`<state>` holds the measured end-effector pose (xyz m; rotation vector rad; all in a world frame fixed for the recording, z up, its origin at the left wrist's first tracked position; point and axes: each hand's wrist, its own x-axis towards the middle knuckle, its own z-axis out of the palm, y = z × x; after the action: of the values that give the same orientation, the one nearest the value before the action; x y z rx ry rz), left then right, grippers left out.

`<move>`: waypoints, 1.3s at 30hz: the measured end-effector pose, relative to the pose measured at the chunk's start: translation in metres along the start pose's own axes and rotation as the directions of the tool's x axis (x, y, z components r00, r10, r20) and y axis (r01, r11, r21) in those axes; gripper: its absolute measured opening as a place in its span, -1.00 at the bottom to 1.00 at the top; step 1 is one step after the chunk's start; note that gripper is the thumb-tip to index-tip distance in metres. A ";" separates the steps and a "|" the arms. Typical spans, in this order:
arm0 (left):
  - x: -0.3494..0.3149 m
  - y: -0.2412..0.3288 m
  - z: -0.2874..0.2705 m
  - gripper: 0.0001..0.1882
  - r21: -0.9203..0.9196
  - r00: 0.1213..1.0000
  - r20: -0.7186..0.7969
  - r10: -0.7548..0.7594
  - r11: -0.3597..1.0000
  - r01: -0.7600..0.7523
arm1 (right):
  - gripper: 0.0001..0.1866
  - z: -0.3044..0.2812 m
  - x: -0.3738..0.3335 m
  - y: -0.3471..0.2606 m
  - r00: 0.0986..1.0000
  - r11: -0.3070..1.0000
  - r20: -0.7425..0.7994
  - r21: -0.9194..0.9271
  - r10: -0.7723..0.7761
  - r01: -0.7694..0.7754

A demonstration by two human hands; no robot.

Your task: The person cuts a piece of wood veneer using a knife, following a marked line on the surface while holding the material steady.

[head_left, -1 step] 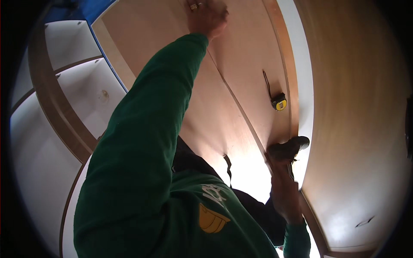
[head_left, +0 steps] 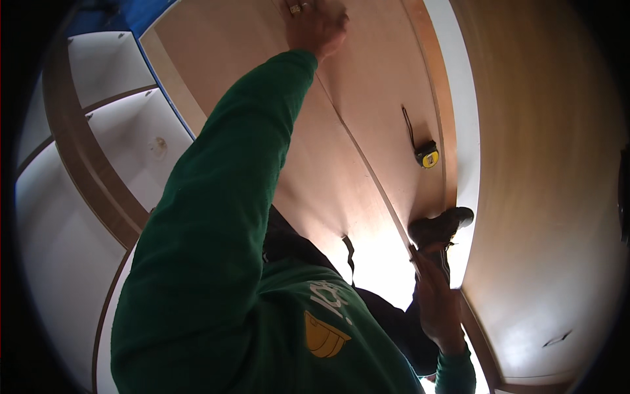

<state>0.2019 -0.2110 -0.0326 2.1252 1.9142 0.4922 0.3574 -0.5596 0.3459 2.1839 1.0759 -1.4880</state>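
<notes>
My left hand (head_left: 316,29), wearing a ring, reaches to the far end over a pale brown board (head_left: 230,65). Its fingers are curled in against the surface, partly cut off by the top of the view; what they hold, if anything, is hidden. A long thin edge (head_left: 367,167) runs across the board from beneath that hand toward me, a strip or a panel's border, I cannot tell which. At its near end my right hand (head_left: 440,308) has its fingers stretched out, their tips touching or very close to the edge. A yellow and black tape measure (head_left: 426,156) with a wrist cord lies to its right.
A black shoe (head_left: 438,226) stands just beyond my right hand. White cabinet compartments (head_left: 125,131) with brown edges rise at the left. On the right is a large wood-coloured panel (head_left: 545,164) beside a white strip (head_left: 468,131). A blue surface (head_left: 111,20) shows at the far left.
My right hand has shifted slightly, and its fingers now stretch forward along the near end of the edge. The left hand stays in about the same place.
</notes>
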 end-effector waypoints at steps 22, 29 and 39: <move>0.005 -0.002 0.001 0.01 0.018 0.999 -0.023 0.041 0.999 -0.041 | -0.57 0.005 0.013 0.028 0.995 0.995 -0.017 -0.010 0.095 -0.095; 0.003 -0.006 0.009 -0.02 0.016 0.999 -0.026 0.035 0.999 -0.034 | -0.65 0.082 0.244 -0.026 0.688 0.771 -0.419 -0.050 -0.593 0.634; 0.002 -0.002 -0.003 -0.01 0.010 1.000 -0.009 0.013 1.000 -0.013 | -0.62 0.039 0.076 0.022 0.895 0.887 -0.155 -0.285 -0.418 0.364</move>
<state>0.1995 -0.2086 -0.0306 2.1466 1.9120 0.4968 0.3614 -0.5663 0.2577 2.0611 1.7658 -1.1896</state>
